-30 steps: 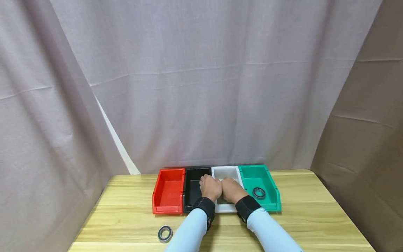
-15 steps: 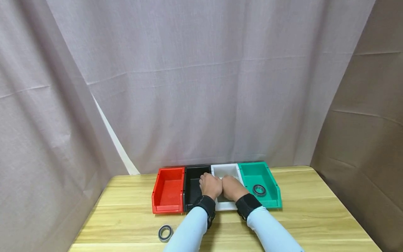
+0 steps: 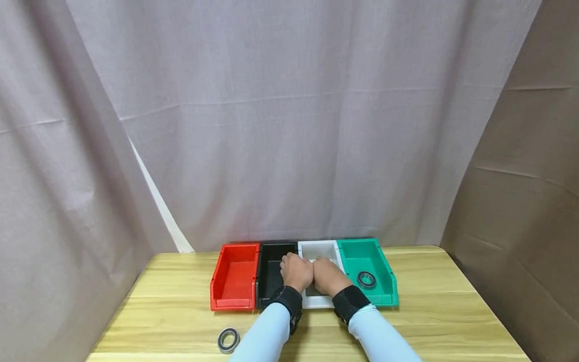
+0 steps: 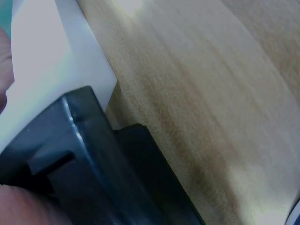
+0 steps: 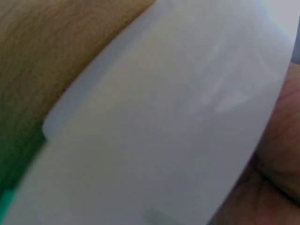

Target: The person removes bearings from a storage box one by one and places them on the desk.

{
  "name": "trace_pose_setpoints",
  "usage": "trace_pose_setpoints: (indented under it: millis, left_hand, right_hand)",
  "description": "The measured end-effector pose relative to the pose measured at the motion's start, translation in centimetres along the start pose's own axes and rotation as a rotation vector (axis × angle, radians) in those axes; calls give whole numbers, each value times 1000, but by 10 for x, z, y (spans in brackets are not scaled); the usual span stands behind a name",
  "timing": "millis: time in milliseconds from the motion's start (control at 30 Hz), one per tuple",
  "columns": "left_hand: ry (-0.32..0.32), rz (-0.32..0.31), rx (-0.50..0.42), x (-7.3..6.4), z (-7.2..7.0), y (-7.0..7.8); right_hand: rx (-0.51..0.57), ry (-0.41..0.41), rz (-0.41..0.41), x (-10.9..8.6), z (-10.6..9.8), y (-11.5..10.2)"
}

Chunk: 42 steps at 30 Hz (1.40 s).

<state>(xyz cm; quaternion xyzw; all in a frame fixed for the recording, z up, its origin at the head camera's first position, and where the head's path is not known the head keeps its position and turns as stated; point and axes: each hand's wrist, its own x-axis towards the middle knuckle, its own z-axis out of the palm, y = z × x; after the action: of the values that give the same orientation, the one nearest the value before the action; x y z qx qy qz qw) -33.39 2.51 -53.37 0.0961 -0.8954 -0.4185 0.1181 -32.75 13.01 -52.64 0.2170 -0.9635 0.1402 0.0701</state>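
Note:
In the head view, my left hand (image 3: 297, 272) is over the wall between the black bin (image 3: 270, 276) and the white bin (image 3: 318, 302). My right hand (image 3: 329, 276) reaches into the white bin, its knuckles right beside the left hand. Both sets of fingers point down and are mostly hidden; I cannot tell what they hold. The left wrist view has the black bin's front corner (image 4: 84, 122) close up, with skin of the left hand at bottom left. White plastic (image 5: 154, 122) fills the right wrist view, and creased skin of a hand (image 5: 281, 136) shows behind its edge.
A red bin (image 3: 237, 274) ends the row at left, a green bin (image 3: 384, 296) at right. One ring bearing (image 3: 360, 277) lies in the green bin; another bearing (image 3: 221, 342) is on the wooden table (image 3: 149, 322), left of the left forearm. Curtains hang behind.
The head view has shifted a little. Both hands stay together at the white bin with hardly any movement, and both bearings lie where they were.

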Motion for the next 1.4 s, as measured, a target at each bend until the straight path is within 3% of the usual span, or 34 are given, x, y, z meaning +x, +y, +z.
trace_pose_setpoints:
  millis: [400, 733, 1000, 1400]
  left_hand:
    - [-23, -17, -2, -6, 1, 9]
    - [-34, -23, -12, -5, 2, 16]
    - [-49, -18, -54, -9, 3, 22]
    - [-69, -48, -19, -1, 0, 25]
  right_hand:
    - [21, -65, 48, -9, -6, 2]
    - [18, 32, 23, -13, -7, 7]
    - [-45, 145, -25, -36, -21, 3]
    - [-71, 151, -60, -89, -52, -12]
